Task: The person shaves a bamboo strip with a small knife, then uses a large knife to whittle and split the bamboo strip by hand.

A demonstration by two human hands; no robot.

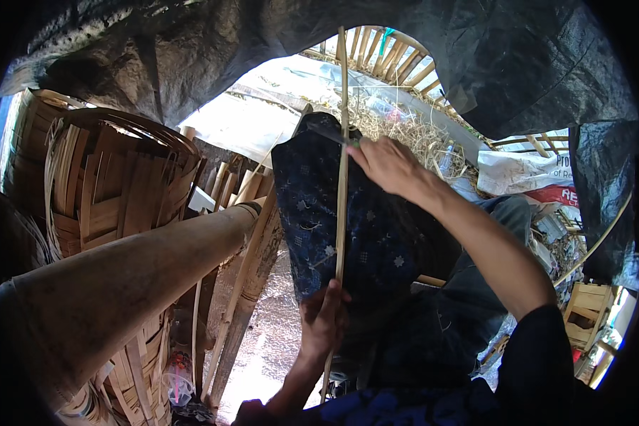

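Note:
A long, pale bamboo strip (pixel 343 192) runs upright through the middle of the view, over a dark blue patterned cloth (pixel 376 234) on my lap. My left hand (pixel 323 319) is closed round the strip's lower part. Farther up, my right hand (pixel 390 165) is closed on a knife (pixel 328 133), whose dark blade lies across the strip and points left. Most of the knife's handle is hidden in my fingers; a bit of green shows beside them. The strip's lower end passes below my left hand toward the near edge.
A thick bamboo pole (pixel 135 291) slants in from the left, in front of a woven bamboo basket (pixel 113 184). Black plastic sheeting (pixel 532 64) hangs overhead. Thin shavings (pixel 405 128) lie heaped ahead, near a bamboo-slat fence (pixel 387 53). A white and red sack (pixel 525 172) is at the right.

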